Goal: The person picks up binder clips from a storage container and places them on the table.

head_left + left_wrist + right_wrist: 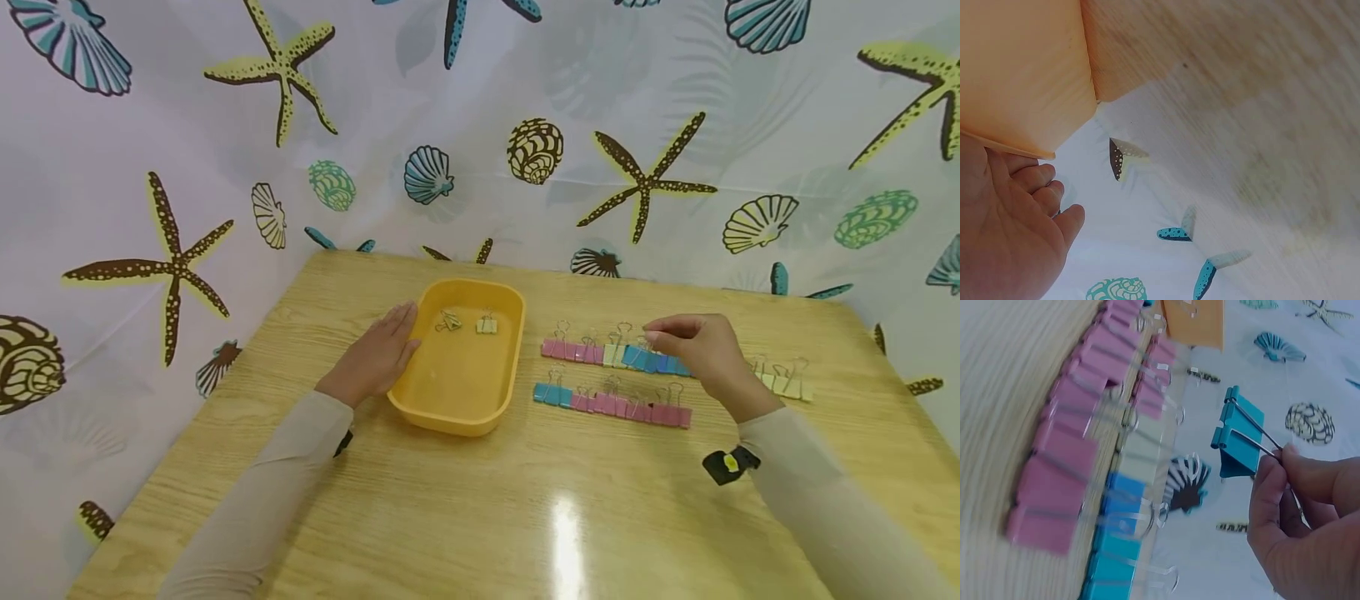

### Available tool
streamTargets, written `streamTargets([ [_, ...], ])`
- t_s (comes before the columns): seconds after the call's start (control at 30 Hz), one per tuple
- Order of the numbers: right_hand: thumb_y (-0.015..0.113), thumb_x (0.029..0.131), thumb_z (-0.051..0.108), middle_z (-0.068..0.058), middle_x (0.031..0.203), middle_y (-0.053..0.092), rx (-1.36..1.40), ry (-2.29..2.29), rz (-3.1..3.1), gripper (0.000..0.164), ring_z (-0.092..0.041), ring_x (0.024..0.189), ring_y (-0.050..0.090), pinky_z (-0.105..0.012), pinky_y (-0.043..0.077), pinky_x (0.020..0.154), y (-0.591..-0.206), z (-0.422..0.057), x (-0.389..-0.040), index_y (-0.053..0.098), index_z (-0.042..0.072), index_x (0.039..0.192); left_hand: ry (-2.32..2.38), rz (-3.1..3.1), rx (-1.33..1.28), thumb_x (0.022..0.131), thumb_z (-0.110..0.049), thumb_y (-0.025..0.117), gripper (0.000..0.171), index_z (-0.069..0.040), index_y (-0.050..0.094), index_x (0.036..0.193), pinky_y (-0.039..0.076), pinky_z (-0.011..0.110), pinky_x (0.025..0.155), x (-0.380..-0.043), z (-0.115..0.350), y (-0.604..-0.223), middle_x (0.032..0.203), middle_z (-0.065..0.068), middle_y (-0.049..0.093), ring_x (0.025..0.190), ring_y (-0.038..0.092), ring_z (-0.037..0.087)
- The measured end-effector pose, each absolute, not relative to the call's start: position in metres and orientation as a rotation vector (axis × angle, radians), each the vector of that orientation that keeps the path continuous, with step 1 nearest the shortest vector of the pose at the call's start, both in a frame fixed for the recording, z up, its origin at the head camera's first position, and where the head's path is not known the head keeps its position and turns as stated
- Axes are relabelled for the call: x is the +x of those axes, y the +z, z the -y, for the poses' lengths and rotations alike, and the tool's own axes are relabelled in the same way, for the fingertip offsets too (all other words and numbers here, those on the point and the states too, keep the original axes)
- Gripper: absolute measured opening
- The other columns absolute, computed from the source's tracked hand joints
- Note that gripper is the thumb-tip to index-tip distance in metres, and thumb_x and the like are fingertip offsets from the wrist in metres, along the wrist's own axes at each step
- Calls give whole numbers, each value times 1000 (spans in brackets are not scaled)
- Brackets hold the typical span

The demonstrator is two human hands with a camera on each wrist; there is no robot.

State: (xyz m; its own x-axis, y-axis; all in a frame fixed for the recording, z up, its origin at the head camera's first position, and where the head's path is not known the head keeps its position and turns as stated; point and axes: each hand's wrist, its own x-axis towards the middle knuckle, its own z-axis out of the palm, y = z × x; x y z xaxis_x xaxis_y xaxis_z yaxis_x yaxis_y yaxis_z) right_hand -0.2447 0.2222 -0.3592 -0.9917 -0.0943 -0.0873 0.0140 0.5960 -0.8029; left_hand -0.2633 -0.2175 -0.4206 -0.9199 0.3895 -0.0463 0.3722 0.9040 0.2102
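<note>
My right hand [701,350] pinches a teal binder clip [1242,437] by its wire handles between thumb and fingers. The clip hangs above the back row of binder clips, which begins with pink clips [570,351]. In front lies another row, a blue clip [552,394] followed by several pink clips [1057,487]. My left hand [378,354] rests against the left rim of a yellow tray [450,427], its fingers fairly straight. Inside the tray, toward the back, are two pale yellow binder clips, one upright [487,326] and one tipped over [451,320].
Pale yellow clips [787,383] continue the back row to the right, partly hidden by my right hand. A wooden table [450,517] carries everything. Behind it and along its sides hangs a white cloth [480,192] printed with shells and starfish.
</note>
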Motion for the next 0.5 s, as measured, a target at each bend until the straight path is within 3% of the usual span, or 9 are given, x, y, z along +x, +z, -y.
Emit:
streamTargets([
  [0.17,58,97,33,-7,114,63,-41,-1314,-2742,44,7,83,57,-25,54,80,-364,-252,-239,63,-4,121,310,-2982,602,107,-31,26,60,1,3,153,13,50,117,-264,218,-419,160,17,4,147,7,33],
  [0.3,57,97,35,-7,114,63,-35,-1221,-2802,45,0,90,60,-18,52,74,-374,-276,-235,64,-3,120,288,-2988,606,107,-30,26,60,1,3,153,13,50,117,-265,218,-419,160,18,5,147,7,34],
  [0.4,56,97,36,-14,120,61,-20,-1146,-2824,46,-2,93,59,-22,53,75,-382,-293,-231,63,-3,121,278,-2990,610,107,-30,26,60,1,4,153,14,50,117,-265,219,-419,160,18,5,147,8,34],
  [0.5,56,98,35,-11,120,62,-1,-1156,-2782,48,5,90,59,-35,54,84,-390,-305,-227,61,-5,125,271,-2991,608,107,-31,25,60,1,3,153,14,50,117,-265,220,-421,160,17,5,147,8,33],
])
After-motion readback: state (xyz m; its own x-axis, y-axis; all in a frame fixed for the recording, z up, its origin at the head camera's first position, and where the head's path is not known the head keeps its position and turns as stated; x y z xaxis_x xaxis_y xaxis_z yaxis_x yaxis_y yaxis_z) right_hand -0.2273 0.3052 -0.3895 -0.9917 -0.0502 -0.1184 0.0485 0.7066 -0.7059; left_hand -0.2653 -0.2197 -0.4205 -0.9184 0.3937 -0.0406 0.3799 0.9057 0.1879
